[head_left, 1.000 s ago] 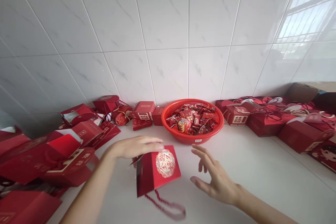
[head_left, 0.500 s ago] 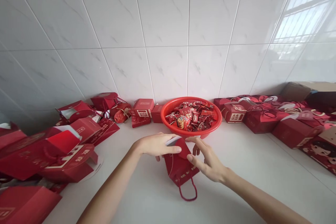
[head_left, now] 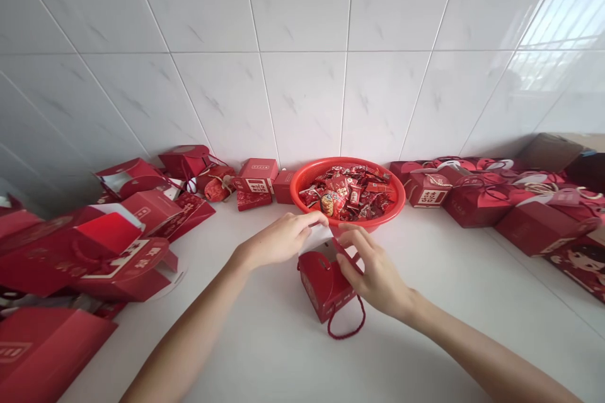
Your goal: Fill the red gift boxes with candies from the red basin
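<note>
my left hand (head_left: 278,238) pinches a pale flap (head_left: 317,238) and my right hand (head_left: 375,271) a red flap (head_left: 348,256) of the box (head_left: 319,281), just near of the basket (head_left: 354,223), likely light, easily creased card best held by its edges.

The double-happiness character 囍 is on a cream label on one red box (head_left: 428,189), beyond and right of the right fingers (head_left: 355,239), and on another red box (head_left: 256,176), beyond the left fingers (head_left: 314,218). Lettering on the handled box (head_left: 321,280) is too small to read.
</note>
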A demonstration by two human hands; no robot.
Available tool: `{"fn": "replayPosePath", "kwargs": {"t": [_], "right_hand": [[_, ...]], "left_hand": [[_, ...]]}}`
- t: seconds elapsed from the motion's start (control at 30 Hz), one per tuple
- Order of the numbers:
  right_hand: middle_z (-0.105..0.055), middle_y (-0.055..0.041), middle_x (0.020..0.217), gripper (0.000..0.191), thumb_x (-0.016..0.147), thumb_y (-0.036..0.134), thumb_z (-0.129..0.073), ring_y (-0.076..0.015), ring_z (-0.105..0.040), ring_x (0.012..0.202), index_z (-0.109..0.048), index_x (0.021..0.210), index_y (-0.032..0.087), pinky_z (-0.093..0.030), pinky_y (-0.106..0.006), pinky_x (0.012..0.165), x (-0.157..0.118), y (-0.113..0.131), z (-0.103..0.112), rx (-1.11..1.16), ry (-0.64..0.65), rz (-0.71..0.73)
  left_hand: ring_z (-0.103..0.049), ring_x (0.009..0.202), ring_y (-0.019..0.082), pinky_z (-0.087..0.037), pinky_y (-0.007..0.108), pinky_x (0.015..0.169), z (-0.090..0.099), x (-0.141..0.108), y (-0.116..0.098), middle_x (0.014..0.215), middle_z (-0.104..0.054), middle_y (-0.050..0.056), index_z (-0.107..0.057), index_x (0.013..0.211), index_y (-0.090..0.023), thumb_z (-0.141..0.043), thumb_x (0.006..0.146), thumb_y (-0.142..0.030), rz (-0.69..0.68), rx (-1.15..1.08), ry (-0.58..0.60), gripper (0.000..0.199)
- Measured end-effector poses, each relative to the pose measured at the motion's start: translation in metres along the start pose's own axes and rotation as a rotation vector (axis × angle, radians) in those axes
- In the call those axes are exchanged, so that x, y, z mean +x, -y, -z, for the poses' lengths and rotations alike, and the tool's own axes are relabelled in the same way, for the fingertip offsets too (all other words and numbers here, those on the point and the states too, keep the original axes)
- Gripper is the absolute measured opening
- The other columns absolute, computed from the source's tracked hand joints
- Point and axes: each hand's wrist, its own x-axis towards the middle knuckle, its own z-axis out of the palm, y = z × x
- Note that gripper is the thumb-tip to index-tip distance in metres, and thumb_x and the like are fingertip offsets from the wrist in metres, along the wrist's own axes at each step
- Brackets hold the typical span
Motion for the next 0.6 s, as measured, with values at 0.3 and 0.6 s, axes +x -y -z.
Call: {"fn": "replayPosePath", "kwargs": {"t": [0.3,0.6], "right_hand": [[-0.067,-0.0087,0.106,0.042,0.084,-0.002,-0.032,-0.0185,-0.066,0.087,-0.062,0.103,0.021,-0.055,-0.034,0.076,0.005,-0.007,0.024,-0.044,0.209,-0.03],[-0.066,-0.0086,0.121,0.046,0.092,0.006,-0.038,-0.0198,-0.068,0.084,-0.069,0.118,0.027,-0.057,-0.035,0.069,0.006,-0.002,0.033,-0.148,0.374,-0.035]], "left_hand": [[-0.06,0.067,0.019,-0.037,0.027,0.058,-0.012,0.001,-0.008,0.073,-0.069,0.001,-0.074,0.085,-0.022,-0.054,0.086,-0.048,0.056,0.023,0.023,0.032],[-0.066,0.073,0.019,-0.042,0.023,0.062,0.007,-0.006,0.002,0.081,-0.07,-0.003,-0.069,0.125,-0.028,-0.068,0.074,-0.042,0.01,-0.06,0.269,0.053]]}}
